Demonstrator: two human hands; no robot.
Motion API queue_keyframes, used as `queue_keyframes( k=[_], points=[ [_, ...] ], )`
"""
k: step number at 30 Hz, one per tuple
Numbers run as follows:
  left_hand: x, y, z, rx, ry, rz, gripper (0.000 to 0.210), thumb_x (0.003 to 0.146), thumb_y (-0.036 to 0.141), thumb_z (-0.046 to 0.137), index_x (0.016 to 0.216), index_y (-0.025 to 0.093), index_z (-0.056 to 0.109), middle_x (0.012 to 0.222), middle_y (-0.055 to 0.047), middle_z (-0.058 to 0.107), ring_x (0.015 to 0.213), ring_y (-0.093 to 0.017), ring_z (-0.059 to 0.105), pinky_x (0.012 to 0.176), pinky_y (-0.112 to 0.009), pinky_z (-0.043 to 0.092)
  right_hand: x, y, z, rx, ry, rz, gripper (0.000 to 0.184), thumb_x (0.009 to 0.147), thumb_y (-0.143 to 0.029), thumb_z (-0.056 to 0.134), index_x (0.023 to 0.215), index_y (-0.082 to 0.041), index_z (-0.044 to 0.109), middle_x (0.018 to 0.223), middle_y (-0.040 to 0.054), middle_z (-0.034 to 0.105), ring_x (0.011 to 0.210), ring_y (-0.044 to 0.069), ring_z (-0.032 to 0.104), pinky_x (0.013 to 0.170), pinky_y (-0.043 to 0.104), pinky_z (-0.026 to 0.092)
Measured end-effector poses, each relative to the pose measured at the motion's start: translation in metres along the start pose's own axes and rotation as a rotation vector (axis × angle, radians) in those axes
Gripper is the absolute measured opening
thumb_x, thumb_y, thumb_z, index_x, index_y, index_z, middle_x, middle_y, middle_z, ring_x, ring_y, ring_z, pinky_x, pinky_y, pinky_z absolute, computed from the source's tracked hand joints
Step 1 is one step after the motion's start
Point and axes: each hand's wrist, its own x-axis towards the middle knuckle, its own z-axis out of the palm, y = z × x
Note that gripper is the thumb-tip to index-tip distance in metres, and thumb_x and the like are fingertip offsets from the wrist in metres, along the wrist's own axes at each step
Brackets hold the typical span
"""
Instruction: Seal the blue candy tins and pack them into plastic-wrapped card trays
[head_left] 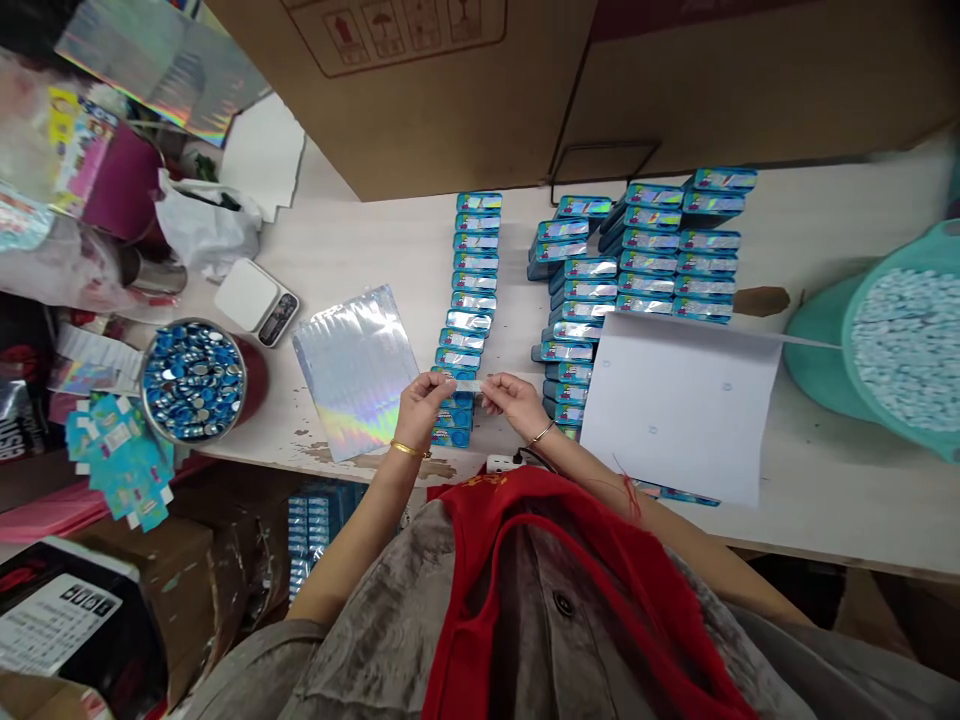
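My left hand [421,398] and my right hand [514,398] pinch the two ends of a small holographic sticker strip [466,384], held just above the near end of a row of blue boxes [468,300]. Each box in that row carries a shiny strip on top. A holographic sticker sheet [357,368] lies flat just left of my left hand. Right of my right hand lies a white backing sheet [681,404], partly over stacked blue boxes [645,262].
A metal bowl of blue pieces [193,380] and a small scale [256,300] sit at the left. Teal basins [900,350] with white pieces stand at the right. Large cardboard boxes [420,90] line the back. Flat blue cartons [120,458] lie at the left edge.
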Motion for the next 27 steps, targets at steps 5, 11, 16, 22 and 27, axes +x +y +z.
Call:
queue_keyframes(
  k=[5, 11, 16, 22, 27],
  points=[
    [0.018, -0.02, -0.006, 0.248, 0.146, 0.148, 0.018, 0.063, 0.029, 0.072, 0.064, 0.019, 0.058, 0.069, 0.002, 0.056, 0.069, -0.014, 0.052, 0.072, -0.029, 0.044, 0.01, 0.014, 0.002, -0.124, 0.081, -0.068, 0.047, 0.069, -0.069, 0.059, 0.065, -0.023, 0.051, 0.053, -0.0038, 0.048, 0.05, 0.012, 0.043, 0.052, 0.027, 0.037],
    [0.033, -0.033, -0.01, 0.715, 0.268, 0.376, 0.011, 0.073, 0.025, 0.067, 0.066, 0.02, 0.058, 0.085, -0.003, 0.057, 0.089, -0.021, 0.053, 0.088, -0.038, 0.041, 0.023, 0.026, 0.002, -0.388, 0.143, -0.129, 0.042, 0.078, -0.062, 0.05, 0.061, -0.023, 0.046, 0.054, -0.003, 0.043, 0.055, 0.013, 0.039, 0.055, 0.028, 0.032],
    [0.035, -0.039, -0.009, 0.894, 0.269, 0.398, 0.011, 0.077, 0.026, 0.065, 0.07, 0.02, 0.06, 0.093, -0.006, 0.056, 0.096, -0.026, 0.052, 0.086, -0.043, 0.039, 0.029, 0.037, 0.003, -0.434, 0.149, -0.108, 0.041, 0.08, -0.061, 0.048, 0.065, -0.023, 0.049, 0.056, -0.0024, 0.045, 0.056, 0.014, 0.041, 0.055, 0.028, 0.034],
    [0.04, -0.048, -0.014, 0.857, 0.344, 0.322, 0.037, 0.073, 0.038, 0.073, 0.099, 0.019, 0.055, 0.106, -0.007, 0.052, 0.102, -0.026, 0.052, 0.088, -0.043, 0.041, 0.028, 0.046, 0.0, -0.379, 0.168, -0.084, 0.043, 0.083, -0.055, 0.051, 0.103, -0.019, 0.063, 0.056, -0.0035, 0.047, 0.057, 0.016, 0.046, 0.058, 0.029, 0.041],
    [0.06, -0.065, -0.029, 0.544, 0.307, 0.114, 0.086, 0.057, 0.038, 0.084, 0.129, 0.018, 0.041, 0.124, -0.013, 0.046, 0.114, -0.027, 0.051, 0.096, -0.042, 0.043, 0.012, 0.049, 0.004, -0.41, -0.089, -0.092, 0.058, 0.091, -0.041, 0.042, 0.143, -0.015, 0.042, 0.065, -0.0002, 0.059, 0.061, 0.017, 0.055, 0.066, 0.032, 0.049]
  ],
)
